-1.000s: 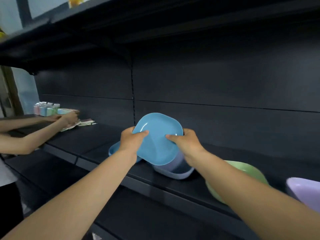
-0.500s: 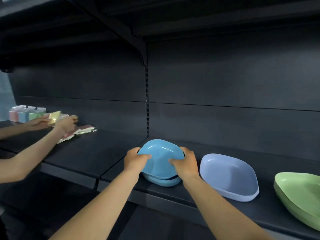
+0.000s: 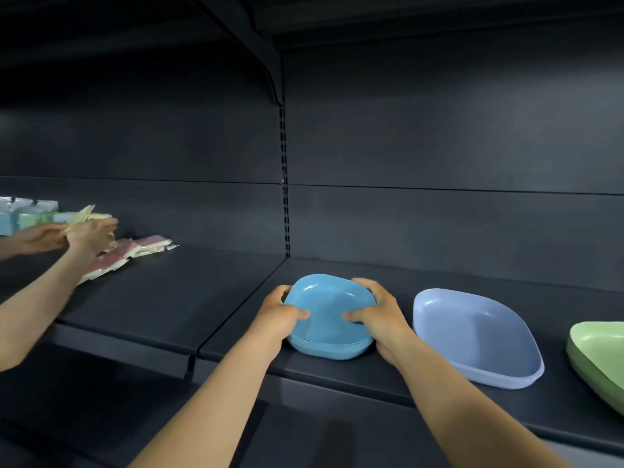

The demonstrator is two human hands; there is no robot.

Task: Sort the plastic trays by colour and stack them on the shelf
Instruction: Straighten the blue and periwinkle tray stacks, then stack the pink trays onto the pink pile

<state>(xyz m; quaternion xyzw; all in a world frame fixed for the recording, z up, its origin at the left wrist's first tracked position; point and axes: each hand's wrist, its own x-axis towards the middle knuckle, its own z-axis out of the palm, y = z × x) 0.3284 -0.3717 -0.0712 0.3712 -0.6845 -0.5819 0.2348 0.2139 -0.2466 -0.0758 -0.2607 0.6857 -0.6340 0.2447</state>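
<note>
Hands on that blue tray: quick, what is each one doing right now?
Left hand: grips the blue tray stack, thumb inside the rim.
Right hand: grips the same stack.

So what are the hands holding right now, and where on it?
Both grip the blue tray stack by opposite side rims: left hand on its left rim, right hand on its right.

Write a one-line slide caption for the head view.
Left hand and right hand grip nested blue plastic trays on the dark metal shelf, beside a lavender plastic tray.
</note>
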